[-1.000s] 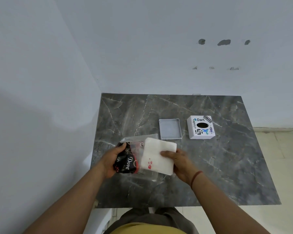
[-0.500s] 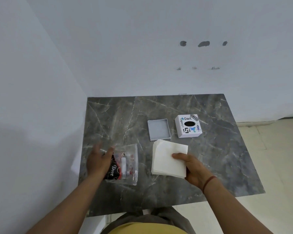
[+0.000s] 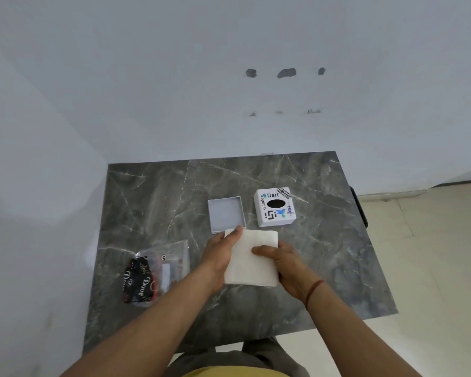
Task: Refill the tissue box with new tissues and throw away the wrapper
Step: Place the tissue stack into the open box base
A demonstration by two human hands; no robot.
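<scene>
Left hand (image 3: 220, 253) and right hand (image 3: 279, 258) grip the tissue stack (image 3: 252, 261) by both sides, likely squaring it for the open tray (image 3: 226, 213). Wrapper (image 3: 152, 273) lies aside.

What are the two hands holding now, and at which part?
Both hold the stack of white tissues: the left hand grips its left edge, the right hand its right edge, thumb on top. The wrapper lies free.
</scene>
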